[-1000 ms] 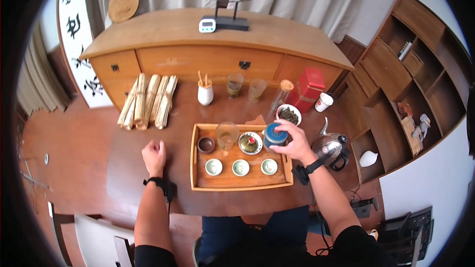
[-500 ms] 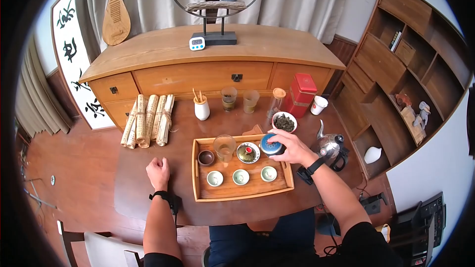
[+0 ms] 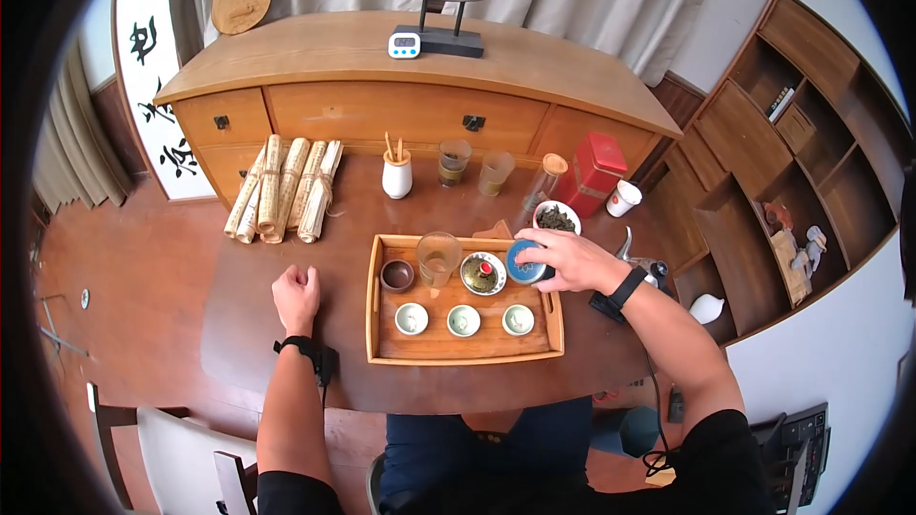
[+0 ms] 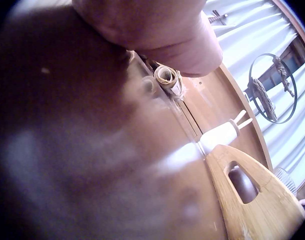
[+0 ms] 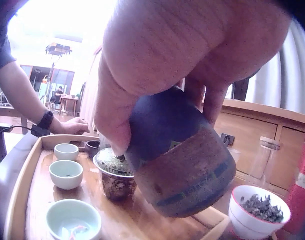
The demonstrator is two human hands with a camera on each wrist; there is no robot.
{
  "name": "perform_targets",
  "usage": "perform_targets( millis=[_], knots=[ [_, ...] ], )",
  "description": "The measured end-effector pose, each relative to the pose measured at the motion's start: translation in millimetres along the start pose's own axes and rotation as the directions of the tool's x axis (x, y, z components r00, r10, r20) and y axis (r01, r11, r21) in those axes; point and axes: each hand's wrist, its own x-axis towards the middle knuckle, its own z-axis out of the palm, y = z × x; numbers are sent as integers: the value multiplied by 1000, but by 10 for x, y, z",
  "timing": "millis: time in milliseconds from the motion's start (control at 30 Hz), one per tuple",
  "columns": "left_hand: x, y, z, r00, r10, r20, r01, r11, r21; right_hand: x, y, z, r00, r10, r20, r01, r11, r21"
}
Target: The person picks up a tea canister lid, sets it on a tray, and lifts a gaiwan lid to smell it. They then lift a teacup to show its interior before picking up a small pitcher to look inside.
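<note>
My right hand [image 3: 580, 263] grips a blue-lidded tea canister [image 3: 524, 261] at the right of the wooden tray [image 3: 468, 355]. In the right wrist view the canister [image 5: 185, 172] leans, its base to the lower right and its top hidden under the hand. Right beside it stands a lidded tea bowl [image 3: 483, 274] with a red knob. Three pale green cups [image 3: 464, 321] line the near side of the tray. My left hand [image 3: 296, 298] rests loosely curled on the table left of the tray, holding nothing.
A clear glass [image 3: 438, 260] and a small brown cup [image 3: 397, 275] share the tray. Behind it stand a bowl of tea leaves [image 3: 556, 217], a red tin [image 3: 593, 175] and a white tool holder [image 3: 397, 176]. Bamboo scrolls [image 3: 283, 193] lie at left; my right arm partly covers the kettle [image 3: 655, 269].
My right hand has kept its hold on the canister and tipped it leftward, while its forearm and elbow swung out to the right over the kettle. The left hand stays put.
</note>
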Motion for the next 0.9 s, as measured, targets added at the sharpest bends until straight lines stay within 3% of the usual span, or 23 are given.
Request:
perform_targets(
  millis=[167,367,900],
  knots=[
    [8,-64,44,999,42,-33,-42,999,-22,118,-55,-81,997,-30,76,34,998,-51],
    [4,-5,0,1000,-20,9,20,1000,-16,240,-131,-221,989,-36,142,49,995,-89],
    [9,-10,4,1000,-17,6,17,1000,14,402,-333,-784,979,-75,187,115,970,-214]
  ],
)
